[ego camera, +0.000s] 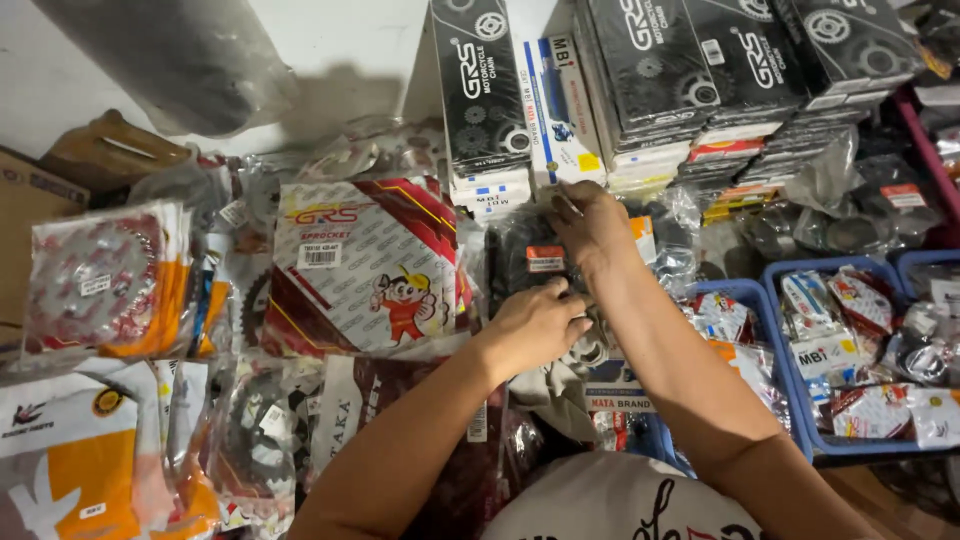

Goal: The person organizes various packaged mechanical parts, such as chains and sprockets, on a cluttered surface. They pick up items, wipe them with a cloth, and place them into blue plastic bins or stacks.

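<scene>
My left hand (535, 322) and my right hand (590, 225) both grip a clear plastic bag of dark metal parts (525, 258) with a small red-and-white label. The left hand holds its lower edge, the right hand its upper right corner. The bag stands among stacked packages, just right of a red-and-white sprocket pack (365, 268) with a cartoon figure. Both forearms reach up from the bottom of the view.
Black boxes (480, 85) stand in rows at the back, with more (745, 60) to the right. Blue plastic bins (800, 395) at right hold small bagged parts. Orange-and-white sprocket packs (105, 285) pile up at left. A cardboard box (25, 210) sits far left.
</scene>
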